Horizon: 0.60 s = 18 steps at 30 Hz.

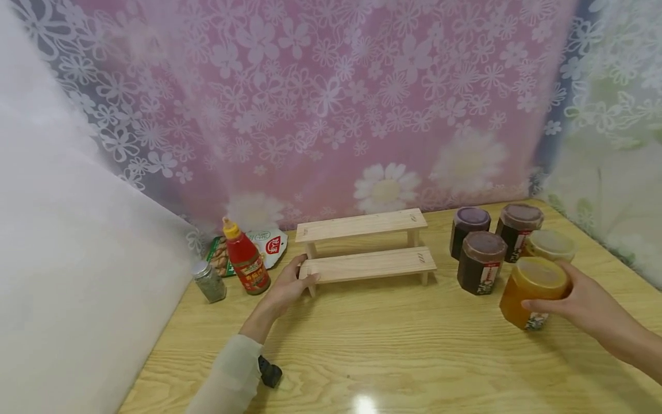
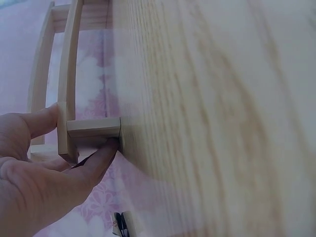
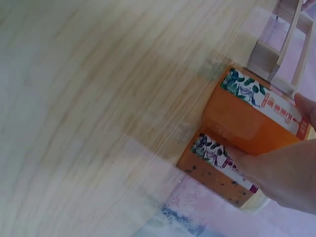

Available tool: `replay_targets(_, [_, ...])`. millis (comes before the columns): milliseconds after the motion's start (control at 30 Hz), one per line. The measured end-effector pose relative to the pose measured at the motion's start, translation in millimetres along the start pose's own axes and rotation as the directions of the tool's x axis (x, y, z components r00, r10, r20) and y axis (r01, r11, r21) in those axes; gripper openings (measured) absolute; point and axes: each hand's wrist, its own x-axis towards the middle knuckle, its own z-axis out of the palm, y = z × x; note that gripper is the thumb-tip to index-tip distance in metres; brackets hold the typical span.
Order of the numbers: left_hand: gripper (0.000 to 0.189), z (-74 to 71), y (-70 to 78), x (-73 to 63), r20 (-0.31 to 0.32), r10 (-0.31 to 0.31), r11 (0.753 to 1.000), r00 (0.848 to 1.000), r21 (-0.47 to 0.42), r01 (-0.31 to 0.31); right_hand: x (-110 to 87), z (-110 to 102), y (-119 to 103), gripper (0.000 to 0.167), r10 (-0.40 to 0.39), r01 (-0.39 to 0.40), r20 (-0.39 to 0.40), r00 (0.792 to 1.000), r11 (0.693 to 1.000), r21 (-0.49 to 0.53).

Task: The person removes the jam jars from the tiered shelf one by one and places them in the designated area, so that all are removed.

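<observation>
A two-tier wooden shelf stands on the table near the back cloth. My left hand grips the left end of its lower board, thumb on the board and fingers by the leg. At the right, my right hand holds a jar of orange contents with a yellow lid, thumb on the near side and fingers round the far side. Beside that jar is a pale-lidded jar with dark specks in it, partly hidden. Whether the held jar touches the table, I cannot tell.
Three dark jars, one purple-lidded, one in front and one behind, stand right of the shelf. Left of it are a red sauce bottle, a spice jar and a packet. Cloth walls bound the table.
</observation>
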Motion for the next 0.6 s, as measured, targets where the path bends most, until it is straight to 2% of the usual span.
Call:
replay_targets(100, [0.069, 0.4, 3.4, -0.1, -0.016, 0.004, 0.999, 1.000, 0.034, -0.004, 1.1, -2, 1, 0.102, -0.007, 0.007, 0.011, 1.000, 1.000, 0.015])
replay_targets(233, [0.068, -1.1, 7.6, -6.8, -0.021, 0.035, 0.990, 0.999, 0.136, -0.032, -1.8, -3, 0, 0.098, -0.025, 0.026, -0.014, 1.000, 0.999, 0.032])
replay_targets(300, [0.069, -4.4, 10.2, -13.7, -0.027, 0.049, 0.978, 0.998, 0.203, -0.043, -3.1, -3, -3, 0.092, -0.051, 0.052, -0.041, 0.998, 0.998, 0.039])
replay_targets(367, [0.068, -10.2, 14.3, -21.8, -0.047, 0.082, 0.955, 0.996, 0.288, -0.065, -2.2, -4, -7, 0.083, -0.113, 0.116, -0.082, 0.990, 0.993, 0.032])
replay_targets(433, [0.065, -17.6, 21.4, -30.5, -0.070, 0.130, 0.916, 0.989, 0.389, -0.093, -1.0, -6, -13, 0.075, -0.159, 0.163, -0.113, 0.981, 0.987, 0.019])
replay_targets(500, [0.059, -24.9, 30.4, -38.6, -0.077, 0.213, 0.869, 0.974, 0.471, -0.153, -0.3, -9, -23, 0.067, -0.200, 0.202, -0.125, 0.972, 0.979, -0.004])
replay_targets(533, [0.056, -28.4, 35.3, -42.6, -0.073, 0.261, 0.838, 0.963, 0.513, -0.188, 0.0, -11, -29, 0.063, -0.225, 0.222, -0.124, 0.966, 0.974, -0.040])
replay_targets(600, [0.051, -34.6, 44.9, -50.3, -0.044, 0.359, 0.759, 0.932, 0.595, -0.264, -1.1, -11, -43, 0.060, -0.266, 0.253, -0.112, 0.957, 0.960, -0.124])
